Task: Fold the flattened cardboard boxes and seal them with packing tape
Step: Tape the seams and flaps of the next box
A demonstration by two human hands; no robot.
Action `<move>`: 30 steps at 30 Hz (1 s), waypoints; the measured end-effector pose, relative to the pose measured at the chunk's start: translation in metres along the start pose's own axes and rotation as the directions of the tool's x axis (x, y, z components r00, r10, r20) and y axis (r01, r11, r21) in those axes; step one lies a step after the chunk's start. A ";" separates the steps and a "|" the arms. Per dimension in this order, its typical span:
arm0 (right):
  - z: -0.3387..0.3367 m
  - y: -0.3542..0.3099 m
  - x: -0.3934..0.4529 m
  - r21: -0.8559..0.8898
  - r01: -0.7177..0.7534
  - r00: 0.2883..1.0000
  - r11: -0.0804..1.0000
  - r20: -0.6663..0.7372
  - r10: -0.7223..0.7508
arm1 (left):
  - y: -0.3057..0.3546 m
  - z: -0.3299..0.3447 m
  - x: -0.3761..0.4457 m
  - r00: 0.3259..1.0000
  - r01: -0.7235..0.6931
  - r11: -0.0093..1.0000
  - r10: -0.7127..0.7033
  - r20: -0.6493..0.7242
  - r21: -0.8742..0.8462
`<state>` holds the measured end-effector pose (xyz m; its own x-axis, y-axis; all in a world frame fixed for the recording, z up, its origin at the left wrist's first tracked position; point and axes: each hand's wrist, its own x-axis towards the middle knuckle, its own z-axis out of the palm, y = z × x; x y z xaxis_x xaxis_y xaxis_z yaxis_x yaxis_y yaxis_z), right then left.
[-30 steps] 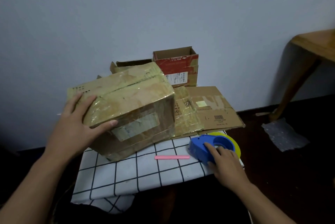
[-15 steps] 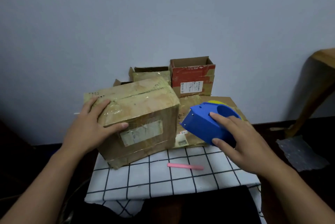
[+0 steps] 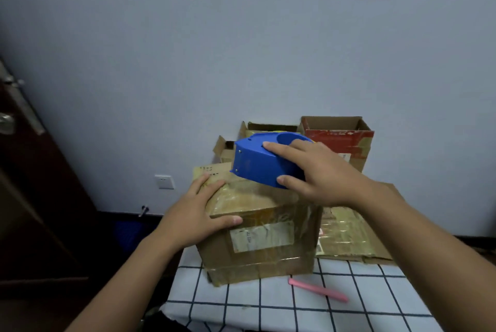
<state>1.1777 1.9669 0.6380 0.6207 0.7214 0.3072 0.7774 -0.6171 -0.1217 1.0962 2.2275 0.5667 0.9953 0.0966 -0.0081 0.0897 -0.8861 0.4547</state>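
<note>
A folded brown cardboard box [image 3: 264,240], covered in old shiny tape, stands on a checked cloth. My left hand [image 3: 200,214] rests on its top left corner, fingers flat on the top and thumb on the front face. My right hand [image 3: 315,170] grips a blue tape dispenser [image 3: 259,161] with a yellowish roll, holding it over the far part of the box top, its front end pointing left. A flattened cardboard box [image 3: 346,235] lies to the right of the folded one.
A red-printed open box [image 3: 341,138] and two more open brown boxes [image 3: 257,130] stand against the wall behind. A pink stick [image 3: 318,290] lies on the checked cloth [image 3: 268,310]. A dark door [image 3: 29,184] is at the left, a wall socket [image 3: 164,181] low on the wall.
My right hand lifted the blue dispenser off the cloth and carried it up and left over the box top. My left hand stayed on the box's left corner. The view shifted left.
</note>
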 end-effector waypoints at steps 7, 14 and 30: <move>0.042 0.002 0.023 -0.201 0.052 0.997 0.978 0.061 -0.040 | -0.009 0.006 0.006 0.998 -0.010 0.997 0.005 0.063 0.078; 0.045 0.003 0.027 -0.215 0.049 0.998 0.975 0.045 -0.040 | -0.007 0.004 0.011 0.999 -0.054 0.991 0.054 -0.001 0.120; -0.002 -0.007 0.044 0.187 0.025 1.000 0.982 -0.022 -0.022 | 0.010 -0.003 0.018 0.987 -0.123 0.868 0.056 -0.152 -0.481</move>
<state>1.1993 2.0026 0.6545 0.6015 0.7275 0.3300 0.7981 -0.5291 -0.2882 1.1146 2.2222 0.5736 0.9816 0.1145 0.1529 -0.0627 -0.5629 0.8242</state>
